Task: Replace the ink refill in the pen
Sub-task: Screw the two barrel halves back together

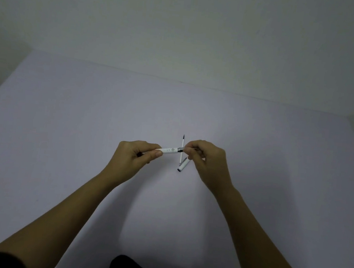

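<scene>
Near the middle of the frame, both hands meet over a pale worktop that fills most of the view. The left hand has its fingers clenched around the back end of a white pen barrel, which lies roughly level and points toward the right of the frame. The barrel carries small printed marks along its side and ends in a dark metal ring at its right end. The right hand pinches the front part of the pen just beside that ring, thumb and forefinger closed on it; most of that part is hidden by the fingers, so its shape cannot be told, nor whether it is joined to the barrel or just apart from it.

On the worktop behind and below the hands lies a thin white refill with a dark tip, running almost straight up and down in the frame, its tip toward the top. Just right of its lower end lies a white cap, tilted, with its dark end toward the bottom of the frame. The cap and refill look to be touching or nearly so near the refill's lower end.

Both bare forearms reach in from the lower corners, and dark clothing shows at the bottom edge
</scene>
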Available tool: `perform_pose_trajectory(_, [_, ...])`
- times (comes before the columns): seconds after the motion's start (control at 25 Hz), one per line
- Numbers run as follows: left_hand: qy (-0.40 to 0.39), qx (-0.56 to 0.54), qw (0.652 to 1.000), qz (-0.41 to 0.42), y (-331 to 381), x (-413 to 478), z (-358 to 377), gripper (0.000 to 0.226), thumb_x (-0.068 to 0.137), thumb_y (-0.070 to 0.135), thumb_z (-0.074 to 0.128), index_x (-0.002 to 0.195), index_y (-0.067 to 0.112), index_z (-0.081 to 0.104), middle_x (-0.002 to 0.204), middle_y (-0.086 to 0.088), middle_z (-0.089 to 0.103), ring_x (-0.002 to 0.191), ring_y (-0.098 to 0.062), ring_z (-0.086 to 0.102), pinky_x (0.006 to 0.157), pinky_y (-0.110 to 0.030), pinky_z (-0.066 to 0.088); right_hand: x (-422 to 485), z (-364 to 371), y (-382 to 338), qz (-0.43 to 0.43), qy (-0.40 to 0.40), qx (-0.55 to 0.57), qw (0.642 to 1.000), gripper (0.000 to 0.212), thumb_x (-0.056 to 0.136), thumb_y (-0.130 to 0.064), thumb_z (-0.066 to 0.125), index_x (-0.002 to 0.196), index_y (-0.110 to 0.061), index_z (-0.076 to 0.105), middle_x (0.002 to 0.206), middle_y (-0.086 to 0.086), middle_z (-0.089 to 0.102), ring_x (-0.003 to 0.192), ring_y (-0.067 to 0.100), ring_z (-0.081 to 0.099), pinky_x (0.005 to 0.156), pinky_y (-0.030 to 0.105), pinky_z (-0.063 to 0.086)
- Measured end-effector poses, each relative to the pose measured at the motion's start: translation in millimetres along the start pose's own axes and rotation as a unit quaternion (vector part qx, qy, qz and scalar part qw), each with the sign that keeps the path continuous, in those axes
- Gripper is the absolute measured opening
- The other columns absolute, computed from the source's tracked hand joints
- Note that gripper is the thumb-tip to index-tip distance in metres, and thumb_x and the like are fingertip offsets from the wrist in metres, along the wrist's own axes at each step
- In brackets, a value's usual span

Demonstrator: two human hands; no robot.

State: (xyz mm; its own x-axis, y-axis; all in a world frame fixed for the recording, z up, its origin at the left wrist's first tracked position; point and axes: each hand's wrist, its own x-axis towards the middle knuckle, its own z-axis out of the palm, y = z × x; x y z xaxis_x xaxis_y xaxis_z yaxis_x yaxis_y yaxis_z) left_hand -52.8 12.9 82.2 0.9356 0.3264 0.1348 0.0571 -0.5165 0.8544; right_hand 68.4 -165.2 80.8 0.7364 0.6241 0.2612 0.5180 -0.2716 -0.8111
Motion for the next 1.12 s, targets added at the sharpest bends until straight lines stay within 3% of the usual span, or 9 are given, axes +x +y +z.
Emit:
perform_pose_trajectory(0.08, [0.009, 0.007, 1.000, 0.012, 2.6, -2.0, -0.4, 0.013, 0.085, 0.018, 0.063, 0.091, 0.017, 0.074, 0.056, 0.016, 0.056, 0.055, -0.006, 0.048, 0.052, -0.010, 0.032, 0.3, -0.1, -1.7, -0.009, 0.007, 0.005, 1.000, 0.006, 0.082, -0.009, 0.066, 0.078, -0.012, 0.068, 0.063, 0.001, 0.064, 0.058, -0.003, 0.058, 0.057, 0.003, 0.038])
perform_pose_trajectory(0.28, [-0.075, -0.059, 0.989, -0.108, 6.0, 2.9, -15.3, 0.022, 0.087, 0.036, 0.056, 0.073, 0.032, 0.071, 0.048, 0.017, 0.055, 0.046, -0.004, 0.038, 0.045, -0.011, 0.029, -3.1, -5.9, -0.7, -0.146, -0.004, -0.037, 0.989, 0.009, 0.074, 0.000, 0.074, 0.078, -0.007, 0.069, 0.076, 0.005, 0.072, 0.069, 0.009, 0.062, 0.063, 0.017, 0.048])
perform_pose_trajectory(0.48, [-0.058, -0.074, 0.990, -0.105, 13.6, 4.0, -17.3, 0.022, 0.087, 0.030, 0.059, 0.069, 0.030, 0.071, 0.052, 0.012, 0.064, 0.047, -0.003, 0.055, 0.049, -0.008, 0.041, -2.2, -8.6, -3.9, -0.224, 0.010, -0.107, 0.969, 0.006, 0.076, 0.001, 0.071, 0.081, -0.002, 0.070, 0.082, 0.010, 0.074, 0.074, 0.019, 0.067, 0.066, 0.024, 0.053])
perform_pose_trajectory(0.6, [-0.028, -0.081, 0.994, -0.065, 14.6, 2.3, -18.9, 0.013, 0.084, 0.023, 0.065, 0.078, 0.031, 0.072, 0.060, 0.008, 0.069, 0.055, -0.006, 0.062, 0.053, -0.015, 0.048, -0.1, -9.8, -13.3, -0.183, 0.008, -0.097, 0.978, 0.006, 0.081, -0.007, 0.069, 0.086, -0.003, 0.070, 0.076, 0.010, 0.072, 0.067, 0.021, 0.065, 0.063, 0.027, 0.050])
perform_pose_trajectory(0.76, [0.011, -0.010, 0.999, 0.029, 17.6, -0.7, -17.1, 0.012, 0.082, 0.024, 0.064, 0.090, 0.024, 0.073, 0.064, 0.003, 0.067, 0.060, -0.013, 0.061, 0.055, -0.021, 0.045, 2.4, -10.1, -26.5, -0.110, 0.000, -0.102, 0.989, 0.010, 0.087, -0.010, 0.060, 0.083, -0.006, 0.068, 0.065, 0.010, 0.063, 0.060, 0.008, 0.048, 0.060, 0.009, 0.035])
perform_pose_trajectory(0.96, [0.054, 0.059, 0.991, 0.112, 22.3, -2.1, -16.2, 0.015, 0.082, 0.019, 0.064, 0.093, 0.013, 0.073, 0.061, 0.003, 0.064, 0.060, -0.008, 0.053, 0.056, -0.008, 0.034, 8.6, -11.3, -35.5, -0.038, -0.038, -0.141, 0.989, 0.021, 0.091, -0.014, 0.056, 0.078, -0.007, 0.071, 0.061, 0.006, 0.059, 0.057, 0.020, 0.050, 0.054, 0.016, 0.028])
perform_pose_trajectory(1.12, [0.053, 0.070, 0.991, 0.105, 23.8, -2.2, -17.3, 0.017, 0.084, 0.022, 0.061, 0.091, 0.013, 0.074, 0.059, 0.000, 0.064, 0.057, -0.012, 0.054, 0.054, -0.013, 0.037, 12.4, -17.4, -37.4, -0.020, -0.081, -0.123, 0.989, 0.019, 0.092, -0.016, 0.055, 0.086, -0.009, 0.072, 0.068, 0.007, 0.065, 0.062, 0.017, 0.053, 0.055, 0.016, 0.032])
